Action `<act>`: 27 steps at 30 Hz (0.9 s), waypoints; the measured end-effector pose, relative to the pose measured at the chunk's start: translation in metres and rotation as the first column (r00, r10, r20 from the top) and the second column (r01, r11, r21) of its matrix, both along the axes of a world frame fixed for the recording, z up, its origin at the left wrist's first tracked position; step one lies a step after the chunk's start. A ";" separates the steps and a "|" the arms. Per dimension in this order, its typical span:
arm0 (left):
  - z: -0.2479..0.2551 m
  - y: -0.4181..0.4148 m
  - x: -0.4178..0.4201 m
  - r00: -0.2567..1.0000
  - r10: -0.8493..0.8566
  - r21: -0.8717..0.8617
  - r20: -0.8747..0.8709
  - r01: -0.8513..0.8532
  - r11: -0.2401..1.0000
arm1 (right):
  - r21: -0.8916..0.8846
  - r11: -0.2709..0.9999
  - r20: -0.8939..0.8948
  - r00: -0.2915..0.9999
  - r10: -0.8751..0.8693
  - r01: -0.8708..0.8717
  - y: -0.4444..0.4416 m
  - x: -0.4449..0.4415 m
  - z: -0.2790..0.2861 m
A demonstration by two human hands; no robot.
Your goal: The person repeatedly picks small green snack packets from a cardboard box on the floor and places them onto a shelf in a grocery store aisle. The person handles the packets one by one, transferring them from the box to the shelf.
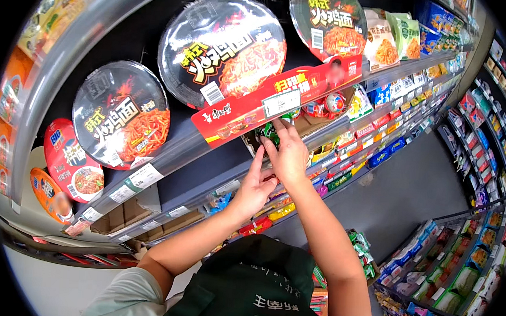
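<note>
My right hand [290, 153] reaches under a red promotional strip [256, 101] on the shelf edge. Its thumb and fingers are on a green packet [270, 135], which is partly hidden by the strip and the fingers. Just below and to the left, my left hand [254, 195] has its fingers apart, the index finger pointing up towards the same packet. Nothing shows in its grasp. The packet sits at an open cardboard box [248, 145] on the lower shelf. Beside it, a carton holds round red-and-white packages [335, 103].
Large black-lidded noodle bowls [222, 52] stand along the upper shelf, with a red bowl [74, 160] at left. Transparent shelf rails [147, 175] carry price tags. Behind my right arm is a box of green packets [360, 247]. A tiered snack stand [446, 265] fills the right side.
</note>
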State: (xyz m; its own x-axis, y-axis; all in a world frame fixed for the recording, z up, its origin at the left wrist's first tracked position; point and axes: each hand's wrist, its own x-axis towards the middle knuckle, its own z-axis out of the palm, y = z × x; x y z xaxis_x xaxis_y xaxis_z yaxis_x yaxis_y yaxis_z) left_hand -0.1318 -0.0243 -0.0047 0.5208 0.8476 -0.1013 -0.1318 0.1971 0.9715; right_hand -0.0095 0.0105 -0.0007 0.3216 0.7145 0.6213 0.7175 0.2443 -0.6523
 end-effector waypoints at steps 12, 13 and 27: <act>-0.013 -0.004 0.010 0.964 0.157 0.393 -0.213 -0.063 0.917 | -0.009 0.999 0.022 0.999 0.032 -0.032 -0.014 0.005 -0.011; -0.012 -0.006 0.012 0.969 0.179 0.425 -0.172 -0.091 0.901 | -0.065 0.997 0.030 0.999 0.030 -0.028 -0.012 0.003 -0.007; -0.039 -0.056 0.045 0.945 -0.165 0.277 -0.282 0.245 0.929 | 0.065 0.991 -0.407 0.910 -0.079 0.115 -0.107 0.037 -0.087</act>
